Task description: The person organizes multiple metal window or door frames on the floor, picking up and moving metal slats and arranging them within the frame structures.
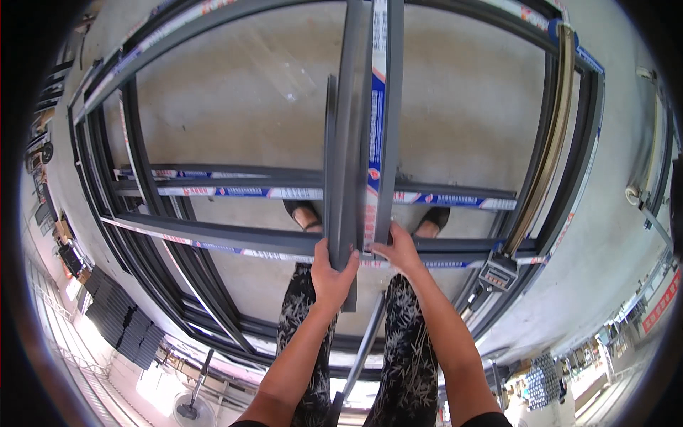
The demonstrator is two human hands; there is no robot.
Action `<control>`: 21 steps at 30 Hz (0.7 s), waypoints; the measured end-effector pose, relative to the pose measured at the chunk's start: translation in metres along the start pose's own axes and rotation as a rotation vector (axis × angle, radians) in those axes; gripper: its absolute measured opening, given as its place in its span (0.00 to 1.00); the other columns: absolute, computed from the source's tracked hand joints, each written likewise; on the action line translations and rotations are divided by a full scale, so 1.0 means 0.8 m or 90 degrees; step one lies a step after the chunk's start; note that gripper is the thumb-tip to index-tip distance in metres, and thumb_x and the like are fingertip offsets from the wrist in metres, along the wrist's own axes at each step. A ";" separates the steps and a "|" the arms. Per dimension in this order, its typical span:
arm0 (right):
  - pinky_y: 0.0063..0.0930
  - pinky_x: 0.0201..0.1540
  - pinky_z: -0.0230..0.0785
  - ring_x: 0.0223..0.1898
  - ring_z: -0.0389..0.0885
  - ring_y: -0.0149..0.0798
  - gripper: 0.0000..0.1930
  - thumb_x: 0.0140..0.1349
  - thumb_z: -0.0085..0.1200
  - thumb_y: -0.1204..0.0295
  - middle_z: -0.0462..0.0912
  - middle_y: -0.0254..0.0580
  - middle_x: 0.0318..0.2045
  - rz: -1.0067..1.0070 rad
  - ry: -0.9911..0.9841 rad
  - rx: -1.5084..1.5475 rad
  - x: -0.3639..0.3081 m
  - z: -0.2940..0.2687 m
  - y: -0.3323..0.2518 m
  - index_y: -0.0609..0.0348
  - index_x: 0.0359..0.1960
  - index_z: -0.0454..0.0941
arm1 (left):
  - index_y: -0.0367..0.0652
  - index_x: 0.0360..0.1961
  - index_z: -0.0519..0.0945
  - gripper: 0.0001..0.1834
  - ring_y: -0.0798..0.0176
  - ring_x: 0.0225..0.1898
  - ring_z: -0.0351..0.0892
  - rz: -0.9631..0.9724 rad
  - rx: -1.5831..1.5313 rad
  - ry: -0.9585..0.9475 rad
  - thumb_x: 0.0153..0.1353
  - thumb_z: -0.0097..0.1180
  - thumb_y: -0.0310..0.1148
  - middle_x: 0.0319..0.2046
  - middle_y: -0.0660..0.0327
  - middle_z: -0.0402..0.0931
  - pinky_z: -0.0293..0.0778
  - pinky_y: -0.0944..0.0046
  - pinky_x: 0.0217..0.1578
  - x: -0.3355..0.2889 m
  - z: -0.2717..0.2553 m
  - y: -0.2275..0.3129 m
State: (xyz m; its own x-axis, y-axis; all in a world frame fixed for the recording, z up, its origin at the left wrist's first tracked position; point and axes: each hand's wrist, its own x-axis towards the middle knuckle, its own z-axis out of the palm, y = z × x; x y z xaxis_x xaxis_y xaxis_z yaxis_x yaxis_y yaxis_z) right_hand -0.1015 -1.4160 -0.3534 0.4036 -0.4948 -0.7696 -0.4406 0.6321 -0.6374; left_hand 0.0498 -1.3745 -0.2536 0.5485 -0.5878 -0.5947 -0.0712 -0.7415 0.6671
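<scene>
My left hand (pixel 333 276) is closed around the lower end of a long dark grey metal strip (pixel 347 142), its thumb along the strip's right side. Beside it runs a grey metal profile (pixel 388 121) with blue, white and red protective film. My right hand (pixel 400 250) grips the near end of this profile, thumb on the left and fingers by its right edge. Both lengths run away from me, side by side, across the crossbars of a large grey metal frame (pixel 228 237). The strip's near end projects past the frame's near crossbar. Fingertips under the pieces are hidden.
A long brass-coloured bar (pixel 553 149) with a boxy grey head (pixel 499 272) lies along the frame's right side. More filmed crossbars (pixel 284 192) span the frame above the concrete floor (pixel 235 107). My feet stand inside it. A fan (pixel 191 409) appears at lower left.
</scene>
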 end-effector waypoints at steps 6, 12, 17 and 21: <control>0.36 0.47 0.69 0.43 0.79 0.55 0.25 0.49 0.65 0.68 0.80 0.56 0.40 0.062 -0.058 -0.136 -0.005 -0.017 -0.038 0.65 0.48 0.72 | 0.32 0.46 0.70 0.24 0.54 0.40 0.73 0.099 0.116 0.005 0.51 0.64 0.33 0.38 0.50 0.74 0.70 0.60 0.41 0.054 0.041 0.050; 0.36 0.53 0.66 0.53 0.73 0.46 0.29 0.61 0.54 0.66 0.71 0.54 0.54 -0.138 0.181 0.256 -0.058 -0.024 -0.109 0.65 0.61 0.61 | 0.32 0.49 0.69 0.30 0.42 0.52 0.65 0.337 0.242 -0.008 0.46 0.66 0.33 0.49 0.45 0.68 0.63 0.51 0.52 0.059 0.049 0.087; 0.23 0.46 0.70 0.44 0.75 0.33 0.33 0.60 0.53 0.78 0.71 0.49 0.47 -0.084 0.335 0.327 -0.037 -0.039 -0.143 0.68 0.64 0.51 | 0.34 0.50 0.69 0.31 0.41 0.55 0.65 0.411 0.262 -0.204 0.45 0.65 0.33 0.50 0.45 0.68 0.62 0.50 0.55 0.031 0.064 0.098; 0.27 0.36 0.75 0.40 0.77 0.32 0.34 0.56 0.56 0.78 0.74 0.43 0.40 -0.006 0.348 0.284 -0.056 -0.077 -0.153 0.67 0.63 0.53 | 0.29 0.55 0.66 0.37 0.41 0.56 0.66 0.235 0.304 -0.157 0.48 0.65 0.39 0.53 0.39 0.67 0.63 0.51 0.56 0.075 0.047 0.129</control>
State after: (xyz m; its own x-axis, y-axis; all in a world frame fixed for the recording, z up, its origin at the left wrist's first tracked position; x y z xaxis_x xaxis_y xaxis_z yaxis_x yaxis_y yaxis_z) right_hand -0.1146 -1.5082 -0.2432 -0.1066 -0.6561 -0.7471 -0.0206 0.7527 -0.6581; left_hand 0.0440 -1.4984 -0.2377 0.2134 -0.8460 -0.4886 -0.6114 -0.5057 0.6086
